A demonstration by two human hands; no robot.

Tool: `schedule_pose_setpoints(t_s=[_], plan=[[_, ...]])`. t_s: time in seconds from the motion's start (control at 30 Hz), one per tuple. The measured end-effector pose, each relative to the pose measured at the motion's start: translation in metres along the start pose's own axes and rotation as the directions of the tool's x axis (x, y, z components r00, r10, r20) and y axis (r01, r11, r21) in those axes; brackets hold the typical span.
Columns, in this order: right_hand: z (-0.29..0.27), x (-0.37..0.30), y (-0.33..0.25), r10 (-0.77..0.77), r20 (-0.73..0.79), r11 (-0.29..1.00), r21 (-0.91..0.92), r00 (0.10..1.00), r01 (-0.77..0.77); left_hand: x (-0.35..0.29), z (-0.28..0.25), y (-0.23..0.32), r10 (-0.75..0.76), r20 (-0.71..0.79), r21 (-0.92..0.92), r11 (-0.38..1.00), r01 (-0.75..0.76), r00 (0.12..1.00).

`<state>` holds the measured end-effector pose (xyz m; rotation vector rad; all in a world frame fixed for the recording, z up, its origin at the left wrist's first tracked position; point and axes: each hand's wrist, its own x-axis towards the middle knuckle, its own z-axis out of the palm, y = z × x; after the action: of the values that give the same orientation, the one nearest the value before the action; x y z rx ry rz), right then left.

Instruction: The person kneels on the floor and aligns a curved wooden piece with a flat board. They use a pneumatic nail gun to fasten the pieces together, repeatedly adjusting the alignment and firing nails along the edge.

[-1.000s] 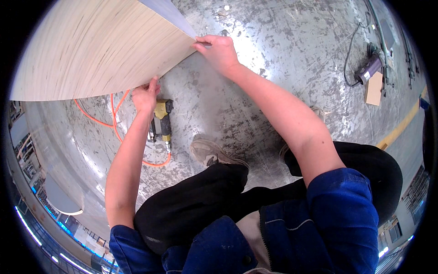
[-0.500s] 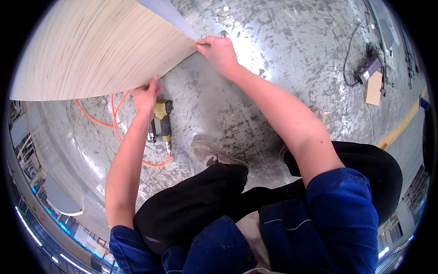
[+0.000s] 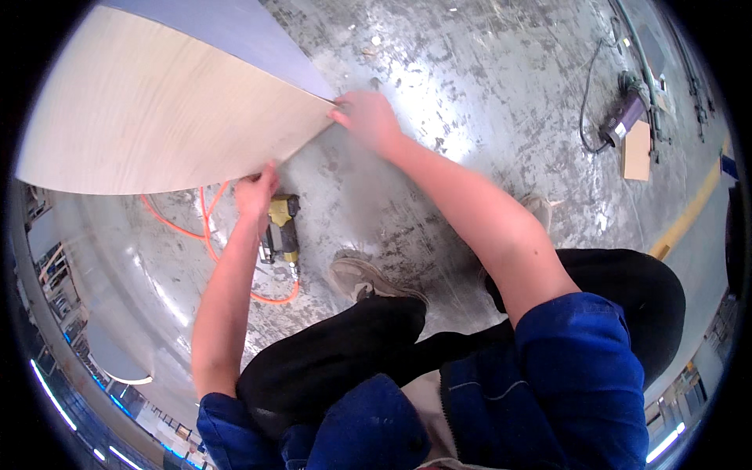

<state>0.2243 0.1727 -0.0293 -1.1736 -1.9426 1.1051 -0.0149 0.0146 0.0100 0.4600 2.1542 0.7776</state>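
A large pale wood-grain board [image 3: 172,110] fills the upper left, with a lavender-grey face [image 3: 243,35] showing beyond its far edge. My left hand [image 3: 254,194] is closed on the board's near edge, thumb on top. At the board's right corner, my right hand [image 3: 368,124] pinches the edge between thumb and fingers, slightly blurred. Just below my left hand, a yellow and black air nailer [image 3: 283,227] lies on the floor, joined to an orange hose [image 3: 274,299] that runs under the board.
Scuffed grey concrete floor [image 3: 439,211] surrounds my shoes [image 3: 368,278]. To the right, an angle grinder [image 3: 624,117] with a black cord lies by a tan wood block [image 3: 636,150] and long dark rods. A yellow floor line [image 3: 689,207] runs beyond.
The board's near edge and both hands have come closer to me. The board's tilt has changed, and more of the lavender-grey face shows. The view has shifted slightly.
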Motion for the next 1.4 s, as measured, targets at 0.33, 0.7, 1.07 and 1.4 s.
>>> schedule_pose_setpoints(t_s=[0.33,0.7,1.07,1.4], plan=[[-0.036,0.029,-0.085,-0.272,-0.133,0.889,0.344,0.953,0.301,-0.062,-0.014,0.032,0.043,-0.028,0.033,0.999,-0.042,0.999],[-0.088,0.148,-0.253,-0.533,-0.203,0.652,0.519,0.821,0.552,-0.111,-0.078,0.165,0.502,-0.633,0.025,0.774,-0.633,0.589],[-0.085,0.173,-0.257,-0.508,-0.008,0.606,0.707,0.861,0.364,-0.208,-0.12,0.091,-0.073,0.088,0.69,0.724,-0.008,0.993],[-0.102,0.169,-0.275,-0.591,-0.017,0.61,0.644,0.807,0.461,-0.313,-0.104,0.029,-0.137,0.122,0.516,0.855,0.055,0.983]])
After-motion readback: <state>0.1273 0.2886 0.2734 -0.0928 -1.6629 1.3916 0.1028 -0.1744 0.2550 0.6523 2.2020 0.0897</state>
